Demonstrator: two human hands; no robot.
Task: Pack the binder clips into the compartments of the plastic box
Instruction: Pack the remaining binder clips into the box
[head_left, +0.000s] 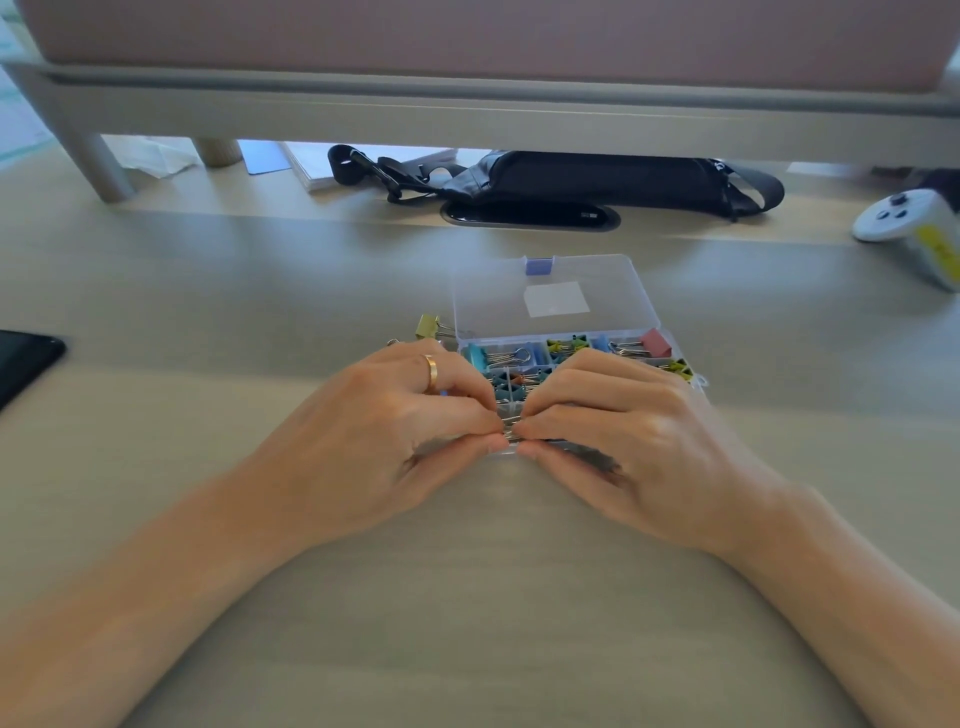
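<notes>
Left hand (395, 415): curled, pinching binder clip (511, 432) by its wire.
Right hand (623, 415): pinching same clip, covering near compartments of plastic box (493, 301).
Beyond left hand: yellow clip (428, 326) lying on worktop (467, 597); black pouch (597, 179) farther off.

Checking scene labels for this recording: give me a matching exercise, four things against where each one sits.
Things
1 pink binder clip
2 black bag
3 white controller
4 gold ring

Places
a under the shelf
b on the left hand
c far-right compartment of the plastic box
d right edge of the table

Pairs: 1-c, 2-a, 3-d, 4-b
</notes>
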